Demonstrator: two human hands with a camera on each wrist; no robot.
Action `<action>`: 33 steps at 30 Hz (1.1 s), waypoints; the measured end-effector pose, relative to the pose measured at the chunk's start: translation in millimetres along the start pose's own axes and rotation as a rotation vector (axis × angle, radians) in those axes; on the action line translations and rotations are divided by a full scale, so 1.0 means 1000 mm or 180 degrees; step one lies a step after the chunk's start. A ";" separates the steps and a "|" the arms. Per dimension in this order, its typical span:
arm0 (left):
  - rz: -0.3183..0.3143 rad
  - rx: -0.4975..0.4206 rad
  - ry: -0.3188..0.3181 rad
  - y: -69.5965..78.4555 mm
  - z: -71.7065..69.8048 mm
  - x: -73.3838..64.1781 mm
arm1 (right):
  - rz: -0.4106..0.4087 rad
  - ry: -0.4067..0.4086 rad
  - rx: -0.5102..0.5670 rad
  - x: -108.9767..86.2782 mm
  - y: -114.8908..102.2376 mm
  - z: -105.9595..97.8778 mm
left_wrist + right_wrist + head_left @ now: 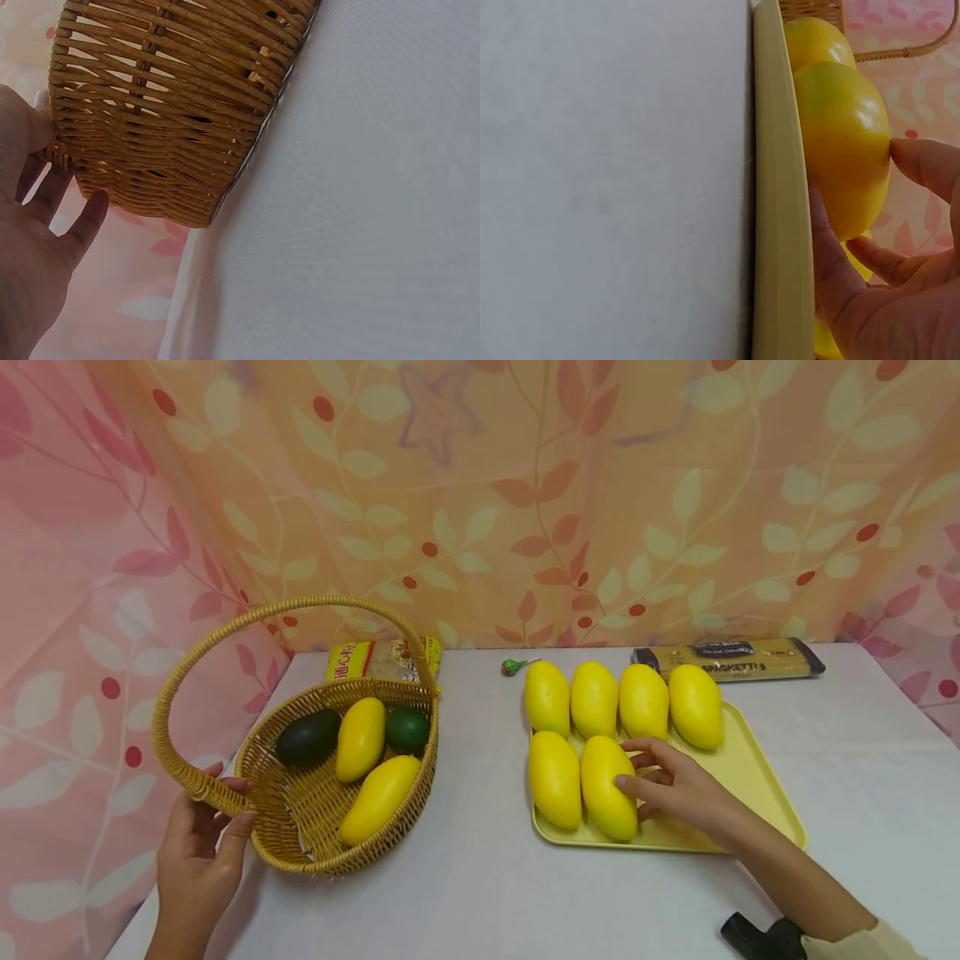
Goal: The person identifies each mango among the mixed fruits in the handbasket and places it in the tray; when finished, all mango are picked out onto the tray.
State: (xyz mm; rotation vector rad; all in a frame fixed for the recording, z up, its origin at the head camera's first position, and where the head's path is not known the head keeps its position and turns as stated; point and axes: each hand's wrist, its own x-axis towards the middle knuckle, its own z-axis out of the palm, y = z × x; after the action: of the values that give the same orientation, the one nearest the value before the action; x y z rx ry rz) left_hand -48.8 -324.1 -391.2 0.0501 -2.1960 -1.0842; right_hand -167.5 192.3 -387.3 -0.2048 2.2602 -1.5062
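On the left of the table stands a wicker basket point(300, 858) with an arched handle. My left hand point(197, 860) holds it where the handle meets the rim, thumb on the near side; the left wrist view shows the woven basket wall point(165, 112) beside the fingers. Inside the basket lie two yellow mangoes point(381, 800) and two dark green oval fruits point(307, 737), perhaps avocados. My right hand point(678, 789) grips the front-row mango point(606, 793) on a yellow tray point(757, 777), thumb on top. Seen from the right wrist, fingers reach around that mango point(844, 150).
Several more mangoes point(553, 781) sit in two rows on the tray. Behind it lies a spaghetti pack point(735, 662); a green-wrapped lollipop point(513, 667) is near the back edge. A yellow food packet point(351, 660) lies behind the basket. A black object point(761, 937) is by the right forearm.
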 end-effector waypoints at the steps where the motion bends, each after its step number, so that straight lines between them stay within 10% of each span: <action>1: -0.0003 0.0000 0.0000 0.000 0.000 0.000 | 0.0014 -0.0012 0.0021 0.000 0.000 0.001; 22: 0.0041 -0.0010 0.0022 -0.001 0.000 0.000 | -0.0018 0.0254 -0.0451 -0.002 -0.006 -0.005; 33: 0.0117 -0.0078 0.0031 -0.002 0.000 0.000 | -0.0738 0.0645 -0.1158 0.002 -0.043 0.005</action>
State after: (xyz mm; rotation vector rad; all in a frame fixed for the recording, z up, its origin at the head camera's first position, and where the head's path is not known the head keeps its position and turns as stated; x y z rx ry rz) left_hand -49.3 -325.5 -392.7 0.0041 -2.1662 -1.0883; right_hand -172.2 170.2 -350.1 -0.4517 2.7457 -1.2544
